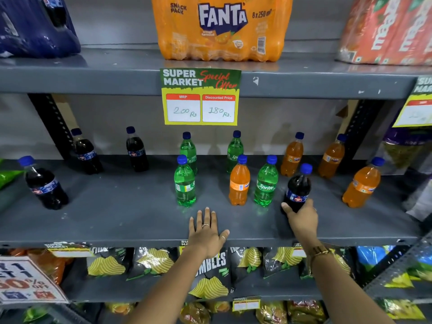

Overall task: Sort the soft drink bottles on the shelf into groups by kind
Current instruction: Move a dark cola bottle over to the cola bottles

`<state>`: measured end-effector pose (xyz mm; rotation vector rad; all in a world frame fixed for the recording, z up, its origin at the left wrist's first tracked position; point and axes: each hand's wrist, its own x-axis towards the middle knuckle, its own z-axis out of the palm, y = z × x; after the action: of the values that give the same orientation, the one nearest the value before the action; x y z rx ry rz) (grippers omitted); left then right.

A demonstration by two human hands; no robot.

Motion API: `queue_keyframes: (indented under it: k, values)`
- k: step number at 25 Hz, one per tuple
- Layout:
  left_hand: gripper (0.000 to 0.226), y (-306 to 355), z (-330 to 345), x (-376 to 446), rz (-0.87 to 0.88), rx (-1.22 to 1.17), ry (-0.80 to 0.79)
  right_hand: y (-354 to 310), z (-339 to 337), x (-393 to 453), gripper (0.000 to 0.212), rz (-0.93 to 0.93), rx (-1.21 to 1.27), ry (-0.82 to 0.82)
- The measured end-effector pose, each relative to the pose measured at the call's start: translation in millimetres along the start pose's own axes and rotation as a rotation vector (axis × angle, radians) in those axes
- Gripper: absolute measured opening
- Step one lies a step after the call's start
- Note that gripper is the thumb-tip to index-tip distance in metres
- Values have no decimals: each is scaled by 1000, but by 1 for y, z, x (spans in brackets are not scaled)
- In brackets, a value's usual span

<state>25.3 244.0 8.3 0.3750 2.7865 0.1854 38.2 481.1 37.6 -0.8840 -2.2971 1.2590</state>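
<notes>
Small blue-capped bottles stand on the grey middle shelf [117,206]. Three dark cola bottles are at the left [44,183], [86,153], [136,150]. Several green Sprite bottles [184,183], [266,183] stand in the middle, with one orange Fanta bottle [239,183] among them. Three more orange Fanta bottles [362,185], [292,155], [332,157] stand at the right. My right hand [301,218] grips the base of a fourth cola bottle [298,185], upright between the Sprite and the Fanta. My left hand [207,232] lies flat and empty on the shelf's front edge.
The upper shelf carries a Fanta multipack [222,29], a blue pack [35,26] and a red pack [392,31]. A yellow price card [201,97] hangs from its edge. Crisp bags [210,277] fill the shelf below. A black upright [51,122] stands at the back left.
</notes>
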Motion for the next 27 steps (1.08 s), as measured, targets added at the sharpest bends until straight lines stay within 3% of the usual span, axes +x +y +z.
queue_keyframes:
  k: [5, 8, 11, 13, 20, 27]
  values:
    - [70, -15, 5, -16, 87, -47, 173, -8, 17, -57, 46, -60, 16, -80]
    - [71, -44, 8, -29, 48, -21, 254, -21, 35, -85, 45, -128, 15, -151]
    - [102, -82, 9, -45, -5, 8, 318, -36, 56, -104, 47, -172, 6, -210]
    - [106, -110, 10, -52, -81, 24, 342, -46, 72, -115, 49, -191, -8, -259]
    - [75, -199, -9, -72, -359, -62, 268, -90, 141, -153, 51, -249, -41, -428]
    - [100, -272, -28, -76, -453, -157, 214, -132, 206, -183, 60, -335, -89, -504]
